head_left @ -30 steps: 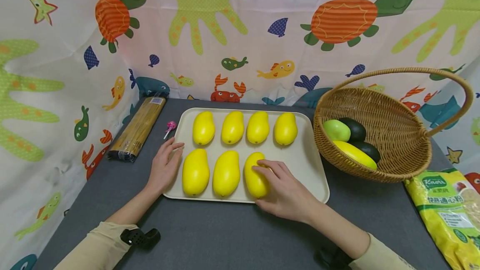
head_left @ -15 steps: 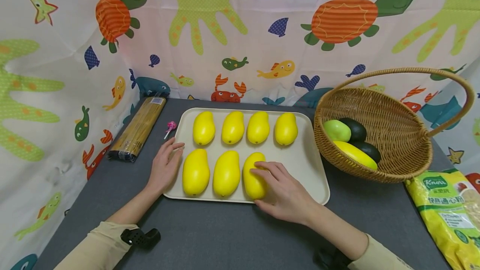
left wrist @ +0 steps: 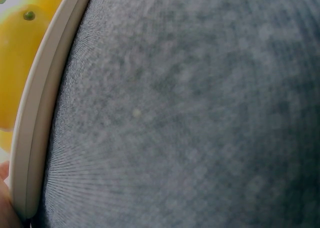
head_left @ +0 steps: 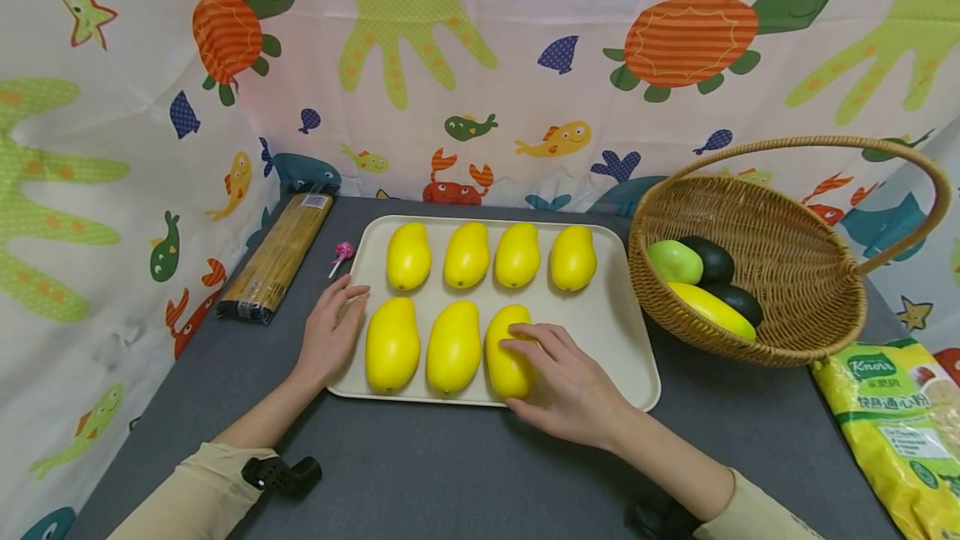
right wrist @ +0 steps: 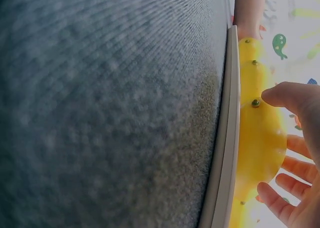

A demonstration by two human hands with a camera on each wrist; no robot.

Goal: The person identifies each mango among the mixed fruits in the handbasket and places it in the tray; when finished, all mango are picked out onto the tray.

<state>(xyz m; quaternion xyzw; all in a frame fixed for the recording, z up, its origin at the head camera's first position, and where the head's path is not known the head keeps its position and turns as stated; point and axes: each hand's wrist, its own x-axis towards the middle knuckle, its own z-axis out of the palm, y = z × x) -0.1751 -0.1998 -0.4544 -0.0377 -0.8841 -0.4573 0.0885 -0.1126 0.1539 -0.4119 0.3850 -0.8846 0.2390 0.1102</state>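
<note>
Several yellow mangoes lie in two rows on a cream tray [head_left: 607, 348] in the head view. My right hand [head_left: 573, 386] curls round the right side of the rightmost front mango [head_left: 506, 357], fingertips on its upper part and thumb by its near end. In the right wrist view, that mango [right wrist: 260, 143] shows between the thumb and the spread fingers. My left hand [head_left: 332, 336] rests on the tray's left edge with relaxed fingers, beside the leftmost front mango [head_left: 392, 344]. The left wrist view shows mostly grey cloth, the tray rim [left wrist: 37, 108] and a sliver of hand.
A wicker basket [head_left: 787, 265] at right holds a green fruit [head_left: 673, 261], two dark fruits and a yellow one. A yellow Knorr bag [head_left: 892, 432] lies near it. At left are a noodle-like packet [head_left: 277, 257] and a pink lollipop [head_left: 342, 251].
The rightmost front mango has shifted slightly left and its near end slightly towards me, with my right hand moving along. The left hand has stayed on the tray edge.
</note>
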